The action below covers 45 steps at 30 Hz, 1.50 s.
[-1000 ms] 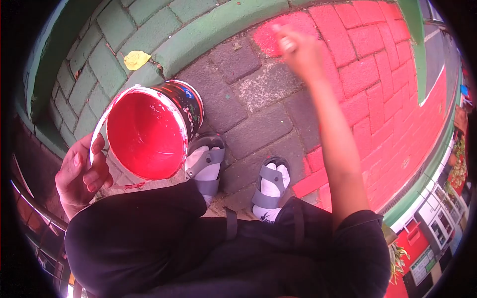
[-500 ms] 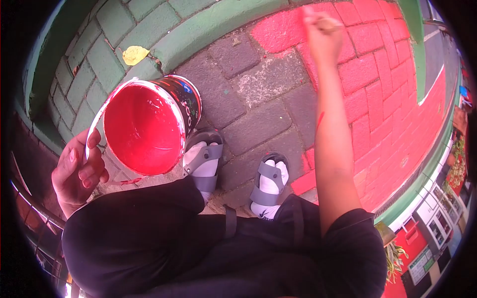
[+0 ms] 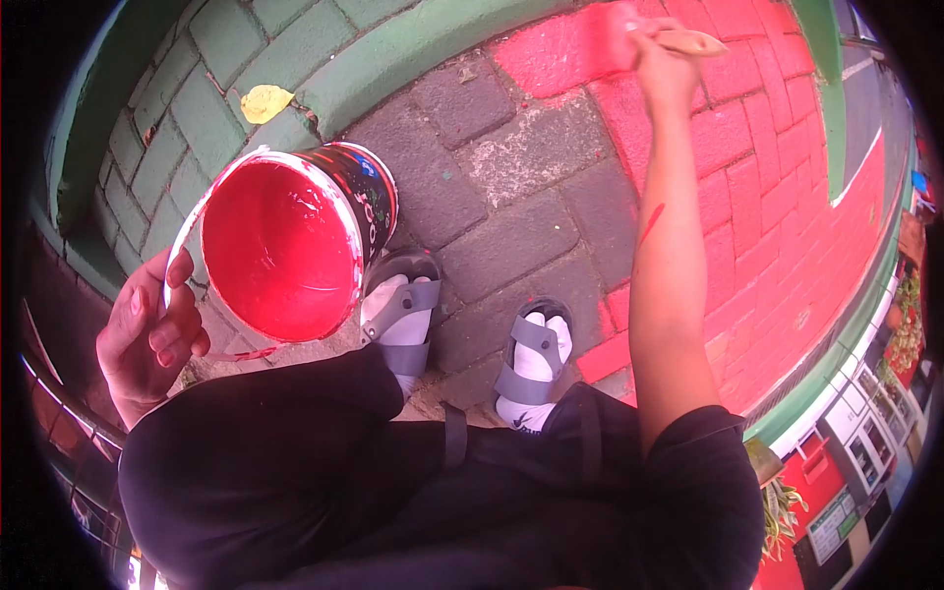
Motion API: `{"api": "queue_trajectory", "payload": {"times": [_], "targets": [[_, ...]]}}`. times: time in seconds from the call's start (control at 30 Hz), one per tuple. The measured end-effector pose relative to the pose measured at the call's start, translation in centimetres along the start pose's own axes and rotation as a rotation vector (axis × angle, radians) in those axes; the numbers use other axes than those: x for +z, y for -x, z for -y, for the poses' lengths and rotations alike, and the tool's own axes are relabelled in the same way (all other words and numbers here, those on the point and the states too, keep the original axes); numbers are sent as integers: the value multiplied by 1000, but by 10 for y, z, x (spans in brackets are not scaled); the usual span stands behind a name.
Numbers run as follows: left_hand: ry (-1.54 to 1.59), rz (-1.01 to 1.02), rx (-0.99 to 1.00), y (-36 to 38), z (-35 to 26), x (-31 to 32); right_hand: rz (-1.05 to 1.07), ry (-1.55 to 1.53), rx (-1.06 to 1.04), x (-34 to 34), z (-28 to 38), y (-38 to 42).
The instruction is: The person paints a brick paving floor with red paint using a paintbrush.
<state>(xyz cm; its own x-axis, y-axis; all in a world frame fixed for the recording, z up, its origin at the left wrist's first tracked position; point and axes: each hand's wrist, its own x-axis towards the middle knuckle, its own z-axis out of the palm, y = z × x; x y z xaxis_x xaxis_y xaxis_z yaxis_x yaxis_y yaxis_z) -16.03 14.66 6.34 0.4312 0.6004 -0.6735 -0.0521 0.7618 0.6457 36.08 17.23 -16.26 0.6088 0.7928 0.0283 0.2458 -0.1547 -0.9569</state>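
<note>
My left hand (image 3: 147, 329) is closed around the white handle of a paint bucket (image 3: 280, 251), which tilts so that its red-coated inside faces me. At the top of the view my right hand (image 3: 666, 69) grips a paintbrush (image 3: 693, 42) by its wooden handle. The bristle end is blurred and lies against a red-painted paving brick (image 3: 556, 54). A streak of red paint marks my right forearm. Unpainted grey paving bricks (image 3: 516, 241) lie between the bucket and the painted area.
A green curb (image 3: 413, 59) curves along the far side, with green pavers beyond it. On them lies a yellow leaf (image 3: 265, 103). My sandalled feet (image 3: 536, 359) stand on grey bricks. Red pavement (image 3: 777, 265) stretches right, towards potted plants (image 3: 777, 516).
My right hand has turned and moved slightly right and down, so the brush handle now shows pointing right. The bucket and my left hand have shifted slightly left.
</note>
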Motion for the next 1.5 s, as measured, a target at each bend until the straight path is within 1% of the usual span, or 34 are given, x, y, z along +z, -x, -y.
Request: {"api": "queue_trajectory", "payload": {"times": [0.03, 0.07, 0.13, 0.17, 0.23, 0.3, 0.33, 0.4, 0.43, 0.5, 0.57, 0.6, 0.67, 0.7, 0.73, 0.8, 0.83, 0.87, 0.93, 0.97, 1.07, 1.1, 1.13, 1.2, 1.23, 1.27, 1.33, 1.37, 1.4, 1.47, 1.5], "targets": [[2, -4, 1, 1, 1, 0, -145, 170, -186, -2, -2, -6], [11, -18, 3, 1, 1, 1, -142, 171, -186, -1, -6, -6], [19, -26, 6, 0, 2, 2, -50, 363, -360, 5, -9, 3], [20, -12, 2, -1, 1, 1, -17, 205, -434, 24, -17, 19], [18, 4, 3, -2, 0, 1, 180, 606, -487, 46, 8, 68], [24, 7, -3, -2, 1, 1, 338, 523, -635, 66, 13, 100], [21, 10, -3, -2, 1, 0, 334, 524, -634, 71, 17, 106], [-14, -3, 5, -2, 2, -5, 328, 289, -593, 75, 22, 112], [-14, -5, 5, -1, 2, -4, 282, 44, -477, 74, 19, 103], [-24, -33, 8, 1, 1, -3, 239, 84, -71, 50, 16, 73], [-20, -50, 5, 3, 2, -2, 129, -44, 79, 36, 6, 44], [-18, -61, 3, 3, 1, -2, 128, -44, 79, 29, 1, 34], [-19, -44, 1, 2, 1, -2, 96, -47, -130, 22, -4, 19], [-19, -30, -4, 2, 1, -3, 116, -136, -133, 24, 6, 26], [-18, -32, -4, 2, 1, -4, 117, -137, -133, 30, 3, 30], [-2, -14, -2, 0, 1, -4, 271, -196, 40, 39, -12, 41], [-5, -12, 0, 0, 1, -3, 262, -73, -99, 42, -18, 43], [-8, -15, -2, 0, 1, -3, 261, -76, -101, 39, -23, 39], [-17, -21, -4, 2, 0, -4, 159, -375, 209, 30, -30, 29], [-16, -31, -6, 2, 0, -4, 170, -362, 99, 29, -35, 27], [-13, -31, -20, 2, -1, -5, 209, -280, 111, 35, -16, 43], [-12, -25, -24, 0, -2, -5, 328, -166, 138, 34, -17, 44], [-17, -17, -19, -1, -2, -3, 319, -167, 131, 31, -20, 42], [53, 24, -13, -3, -1, 2, 158, -252, 89, 30, -24, 33], [56, 29, -18, -2, -1, 0, 130, -306, -5, 32, -25, 29], [52, 30, -15, -2, -1, -2, 127, -309, -8, 31, -27, 31], [60, 9, -23, -2, -1, -4, 309, -251, 198, 34, 0, 49], [48, 15, -20, -3, -2, -3, 290, -104, -161, 46, -31, 49], [44, 24, -21, -4, -2, -3, 280, -100, -162, 41, -27, 46], [55, 34, -27, -4, -2, -4, 189, -129, -29, 32, -17, 38], [52, 35, -24, -4, -4, -4, 166, -180, -19, 33, -14, 33]]}}
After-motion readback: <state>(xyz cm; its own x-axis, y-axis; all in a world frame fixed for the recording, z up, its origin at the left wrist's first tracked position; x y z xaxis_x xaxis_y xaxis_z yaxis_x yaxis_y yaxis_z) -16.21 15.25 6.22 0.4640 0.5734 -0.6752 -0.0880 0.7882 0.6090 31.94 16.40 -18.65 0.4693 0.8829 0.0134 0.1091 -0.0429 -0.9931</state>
